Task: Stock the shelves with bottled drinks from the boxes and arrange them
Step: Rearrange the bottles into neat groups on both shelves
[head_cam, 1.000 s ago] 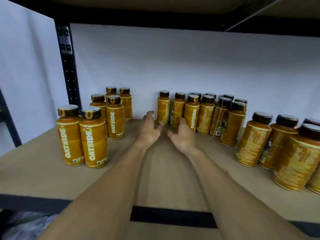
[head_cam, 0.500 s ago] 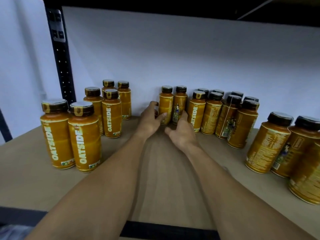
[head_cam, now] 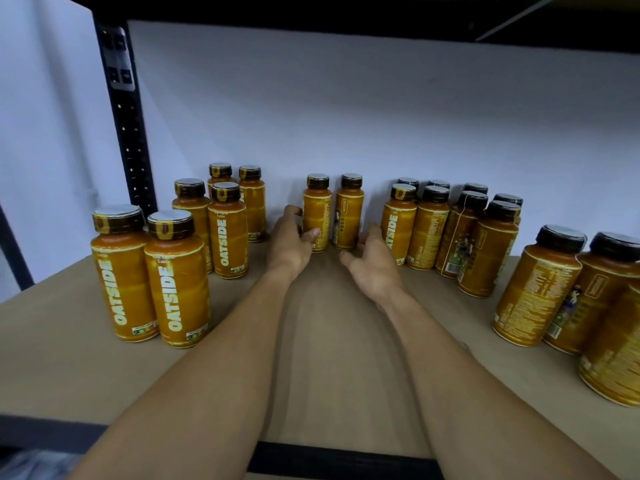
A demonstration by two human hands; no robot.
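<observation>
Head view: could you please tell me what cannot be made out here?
All head view.
- Boxes: outside the frame.
- Rightmost bottle: cut by the right edge.
- Back-row bottles: front bottles hide all but caps.
- Left centre bottle: lower label behind left hand gripping it.
- Right hand grip on right centre bottle: fingers hide contact.

I count nineteen bottles (head_cam: 176, 278) in view on one shelf (head_cam: 329, 341): six on left, two in middle, eight right, three far right.

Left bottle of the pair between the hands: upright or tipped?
Upright. The left bottle stands on its base on the shelf, cap on top; the left hand grips its lower part.
</observation>
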